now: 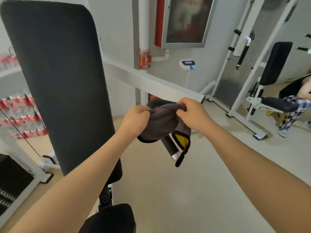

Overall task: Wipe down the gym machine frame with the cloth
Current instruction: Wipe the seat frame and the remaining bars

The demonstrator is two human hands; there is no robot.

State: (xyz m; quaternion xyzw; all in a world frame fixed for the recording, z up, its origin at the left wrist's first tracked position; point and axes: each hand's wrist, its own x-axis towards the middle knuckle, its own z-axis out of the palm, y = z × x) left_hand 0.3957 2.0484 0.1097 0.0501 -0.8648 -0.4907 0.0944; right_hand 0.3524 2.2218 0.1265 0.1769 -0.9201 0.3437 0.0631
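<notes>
left hand (pixel 136 117) and right hand (pixel 193 113) both pinch grey cloth (pixel 164 125), bunched over black handle (pixel 170 146) below white frame arm (pixel 151 81). wiping under way, judged; frame mostly left, progress unclear.

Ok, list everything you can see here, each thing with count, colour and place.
Cloth: one, dark grey with a yellow patch, gripped between both hands.
Back pad: one, black, upright at left.
Frame bar: one, white, slanting behind the hands.
Handle: one, black with a silver end, under the cloth.
Seat: one, black, bottom centre.
Cabinet: one, red and grey, on the wall.
Bottle packs: several, red and clear, stacked far left.
Second machine: one, white with black pads, right.
Seated person: one, checked trousers, far right.
Left hand: gripping the cloth.
Right hand: gripping the cloth.
</notes>
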